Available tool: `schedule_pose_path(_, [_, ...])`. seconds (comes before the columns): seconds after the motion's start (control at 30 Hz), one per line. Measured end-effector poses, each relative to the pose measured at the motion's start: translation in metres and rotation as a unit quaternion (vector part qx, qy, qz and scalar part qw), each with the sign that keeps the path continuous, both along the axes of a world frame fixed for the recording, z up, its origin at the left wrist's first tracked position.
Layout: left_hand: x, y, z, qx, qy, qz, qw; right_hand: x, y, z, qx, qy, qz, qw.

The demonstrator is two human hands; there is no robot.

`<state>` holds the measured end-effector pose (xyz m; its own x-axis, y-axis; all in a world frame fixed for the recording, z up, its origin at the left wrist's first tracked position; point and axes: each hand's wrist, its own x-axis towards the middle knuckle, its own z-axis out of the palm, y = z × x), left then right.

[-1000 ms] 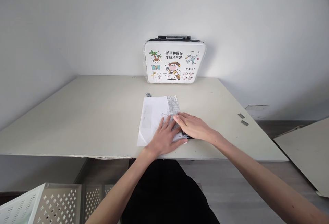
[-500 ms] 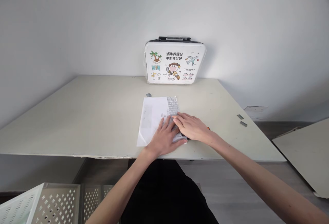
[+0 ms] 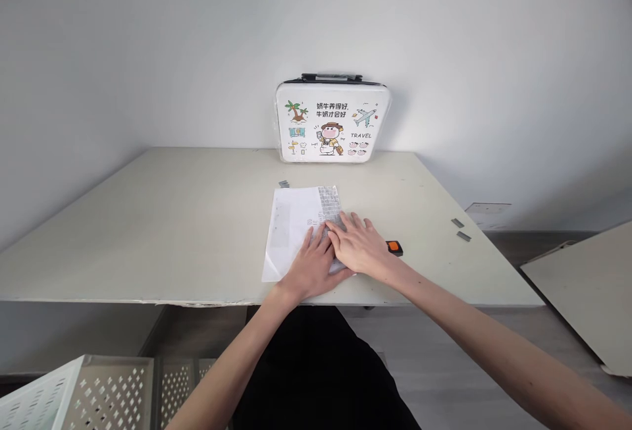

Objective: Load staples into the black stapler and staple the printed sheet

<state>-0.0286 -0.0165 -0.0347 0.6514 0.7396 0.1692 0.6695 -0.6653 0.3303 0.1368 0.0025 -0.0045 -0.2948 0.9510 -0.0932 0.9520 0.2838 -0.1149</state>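
White printed sheets of paper [image 3: 289, 219] lie near the table's front edge, with a grey grid pattern along their upper right. Fingers spread, my left hand [image 3: 311, 270] rests flat on the lower right of the paper. My right hand [image 3: 359, 242] lies open and palm down on the paper's right side, its thumb side against the fingertips of my left hand. Neither hand grips anything that I can see. From behind the right hand sticks out the end of a black object with an orange patch [image 3: 394, 247]; the rest of it is hidden.
A white cartoon-printed case [image 3: 332, 124] stands at the table's back, by the wall. Small grey strips lie behind the paper [image 3: 284, 184] and near the table's right edge [image 3: 461, 230]. Perforated plastic baskets [image 3: 108, 390] stand below, at the lower left.
My right hand has shifted slightly left and flattened onto the paper, uncovering more of the black and orange object. My left hand stays in nearly the same place.
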Motion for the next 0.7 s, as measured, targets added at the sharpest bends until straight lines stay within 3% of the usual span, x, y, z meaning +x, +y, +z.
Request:
schedule_pose_path(0.2, [0.000,0.000,0.001,0.004,-0.003,0.002,1.000,0.002,0.000,0.005,0.013,0.033,0.021,0.999])
schedule_pose_path(0.43, [-0.010,-0.003,0.004,-0.027,0.014,0.007,1.000,0.032,-0.020,0.023,0.073,0.265,0.019,0.961])
schedule_pose_path(0.57, [-0.017,-0.008,0.004,-0.013,0.012,0.005,1.000,0.057,-0.040,0.014,0.069,0.282,0.074,0.954])
schedule_pose_path(0.7, [-0.029,-0.010,0.010,-0.015,0.007,0.002,1.000,0.084,-0.052,-0.007,0.076,0.268,0.031,0.960])
